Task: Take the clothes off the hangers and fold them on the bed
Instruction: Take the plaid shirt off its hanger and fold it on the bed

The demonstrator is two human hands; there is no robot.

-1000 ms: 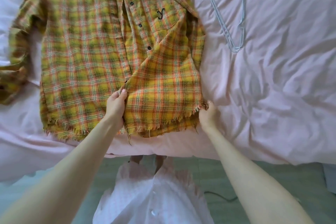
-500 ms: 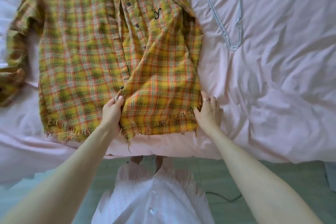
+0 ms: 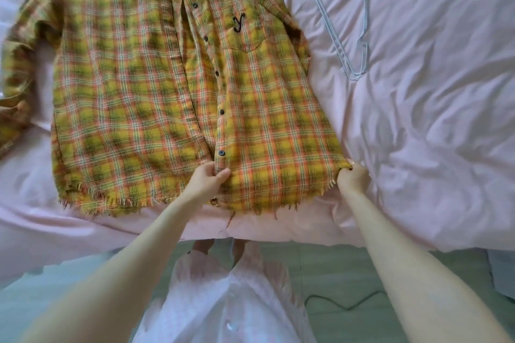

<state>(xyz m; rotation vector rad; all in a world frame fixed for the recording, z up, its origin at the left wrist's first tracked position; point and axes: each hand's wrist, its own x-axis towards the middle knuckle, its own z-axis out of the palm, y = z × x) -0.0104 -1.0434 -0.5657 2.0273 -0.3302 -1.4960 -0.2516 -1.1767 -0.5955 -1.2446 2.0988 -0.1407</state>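
Lying face up and unfolded on the pink bed [image 3: 418, 147], the plaid shirt [image 3: 156, 97] is already off its wire hanger [image 3: 359, 22], which rests beside it. The left hand [image 3: 207, 179] pinches the button placket near the hem and the right hand [image 3: 352, 177] grips the hem's corner. Folding looks barely begun, with the sleeves not yet tucked.

Plaid shirt [image 3: 145, 97] lies front-up on the bed [image 3: 432, 161], frayed hem at the near edge. Left hand [image 3: 207, 179] pinches the button placket near the hem. Right hand [image 3: 352, 177] grips the hem's right corner. Wire hanger [image 3: 359, 19] lies toward the far right corner, apart from the shirt.
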